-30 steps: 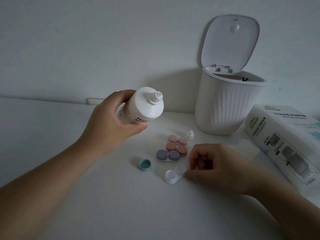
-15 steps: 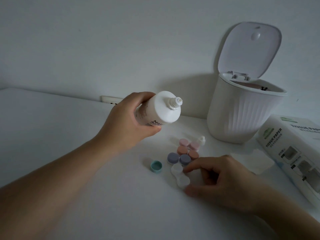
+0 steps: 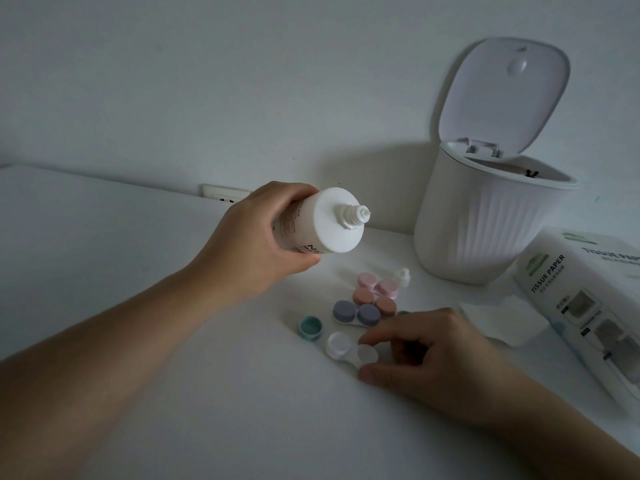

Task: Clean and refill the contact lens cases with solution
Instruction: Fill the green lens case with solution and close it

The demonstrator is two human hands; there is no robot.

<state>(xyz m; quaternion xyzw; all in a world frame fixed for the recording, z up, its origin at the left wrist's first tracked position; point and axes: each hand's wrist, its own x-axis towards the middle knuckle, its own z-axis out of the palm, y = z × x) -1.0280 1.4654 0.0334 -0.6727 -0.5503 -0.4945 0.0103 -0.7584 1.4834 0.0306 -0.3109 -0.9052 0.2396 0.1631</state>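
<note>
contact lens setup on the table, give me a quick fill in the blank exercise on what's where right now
1. The solution bottle, its nozzle uncapped, is held in the ____ hand.
2. The right hand steadies the open ____ lens case.
3. The loose cap beside that case is ____ in colour.
4. The lid of the bin stands ____.

Missing words: left; white; teal; open

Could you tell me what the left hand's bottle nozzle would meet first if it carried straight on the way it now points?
Probably the white ribbed bin: the left hand holds the solution bottle tilted with its nozzle aimed right towards it. Depth is unclear, so the line might pass just in front.
</note>
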